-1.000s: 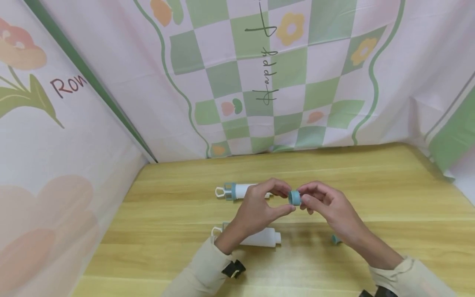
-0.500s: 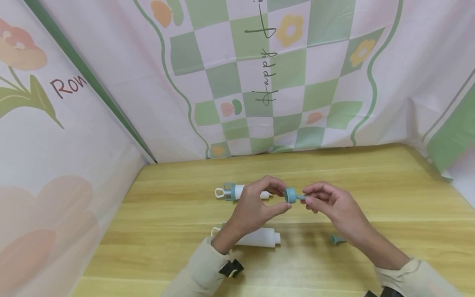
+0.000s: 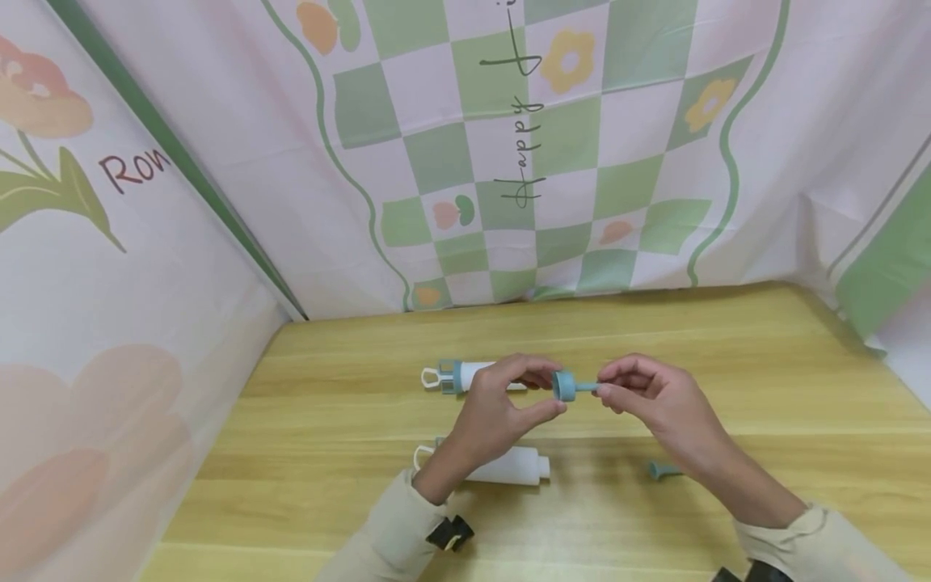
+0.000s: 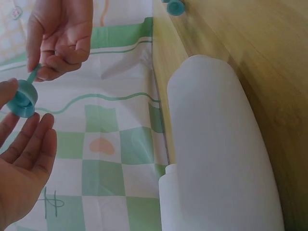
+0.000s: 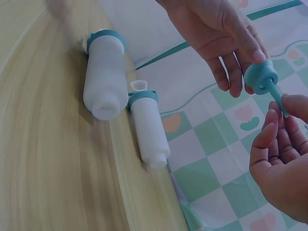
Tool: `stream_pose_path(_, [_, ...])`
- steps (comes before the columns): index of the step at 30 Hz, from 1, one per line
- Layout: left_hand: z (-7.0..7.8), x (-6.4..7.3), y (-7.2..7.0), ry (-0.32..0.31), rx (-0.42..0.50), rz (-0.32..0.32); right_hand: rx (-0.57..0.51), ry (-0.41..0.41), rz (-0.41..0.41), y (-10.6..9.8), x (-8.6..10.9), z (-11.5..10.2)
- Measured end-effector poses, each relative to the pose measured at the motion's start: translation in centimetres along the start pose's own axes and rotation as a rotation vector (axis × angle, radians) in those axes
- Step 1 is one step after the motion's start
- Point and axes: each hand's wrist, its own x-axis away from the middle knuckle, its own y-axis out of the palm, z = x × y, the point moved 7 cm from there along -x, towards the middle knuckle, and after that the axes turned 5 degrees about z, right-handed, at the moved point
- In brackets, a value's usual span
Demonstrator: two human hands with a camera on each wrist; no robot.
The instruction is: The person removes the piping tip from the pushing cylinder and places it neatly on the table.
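My left hand (image 3: 494,412) pinches a teal cup-shaped cap (image 3: 563,386) between thumb and fingers, above the table. From the cap's right side runs a thin teal stem (image 3: 585,387). The stem's end is pinched by the thumb and fingertips of my right hand (image 3: 669,412). In the left wrist view the cap's hollow side (image 4: 23,100) shows. The right wrist view shows its rounded side (image 5: 258,76) with the stem joined to it. Below my left wrist lies a white bottle (image 3: 512,466), partly hidden by the forearm.
A second white bottle (image 3: 476,374) with a teal collar and white loop lies farther back, partly behind my left hand. Another teal piece (image 3: 662,470) with a flared end rests on the wooden table (image 3: 349,525) beside my right forearm. A patterned curtain (image 3: 502,162) hangs behind.
The cap has shifted slightly left with my left hand and turned so its stem shows. My right fingers, at first close against the cap, are now farther out along the stem.
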Motion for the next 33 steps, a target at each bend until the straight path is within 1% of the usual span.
stream_pose_path(6, [-0.2, 0.1, 0.2, -0.037, -0.007, -0.011, 0.003, -0.009, 0.001, 0.5, -0.1, -0.2])
stream_pose_path(9, [-0.3, 0.2, 0.2, -0.061, 0.010, -0.018, 0.005, -0.013, 0.005, 0.6, -0.1, -0.2])
stream_pose_path(13, [-0.5, 0.4, 0.3, -0.073, 0.015, -0.018, 0.016, -0.016, 0.006, 0.8, -0.1, -0.2])
stream_pose_path(18, [-0.6, 0.5, 0.2, -0.071, -0.014, 0.008, 0.022, -0.004, 0.002, 1.1, -0.1, -0.2])
stream_pose_path(21, [-0.6, 0.5, 0.2, -0.071, 0.005, 0.026, 0.006, 0.008, -0.010, 1.4, -0.1, -0.2])
stream_pose_path(26, [-0.5, 0.6, 0.0, -0.067, 0.010, 0.049, -0.010, 0.017, -0.021, 1.7, -0.2, -0.3])
stream_pose_path(29, [-0.5, 0.6, -0.1, -0.074, 0.022, 0.059, -0.024, 0.013, -0.027, 1.7, -0.2, -0.2])
stream_pose_path(33, [-0.6, 0.7, -0.1, -0.081, 0.048, 0.069, -0.068, -0.006, -0.050, 1.7, -0.1, -0.2])
